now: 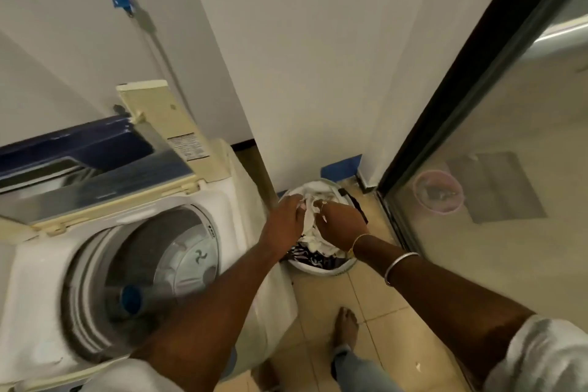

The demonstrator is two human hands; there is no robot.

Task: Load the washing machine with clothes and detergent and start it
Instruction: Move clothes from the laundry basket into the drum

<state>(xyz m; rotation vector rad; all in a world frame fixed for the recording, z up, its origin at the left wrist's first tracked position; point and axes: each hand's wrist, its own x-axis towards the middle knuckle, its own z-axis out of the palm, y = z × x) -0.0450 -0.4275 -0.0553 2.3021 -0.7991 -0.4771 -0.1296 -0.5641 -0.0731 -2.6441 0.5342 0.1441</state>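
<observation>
Fingers (294, 205) of both hands are clenching a crumpled white cloth (310, 226) over the round white laundry basket (342, 269) on the floor, gathering a load; the white top-loading washing machine (133, 264) beside it is standing lid-up, ready.

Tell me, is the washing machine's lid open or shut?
Open. The lid is folded up at the back of the washing machine, so you can see straight down into the round drum.
</observation>
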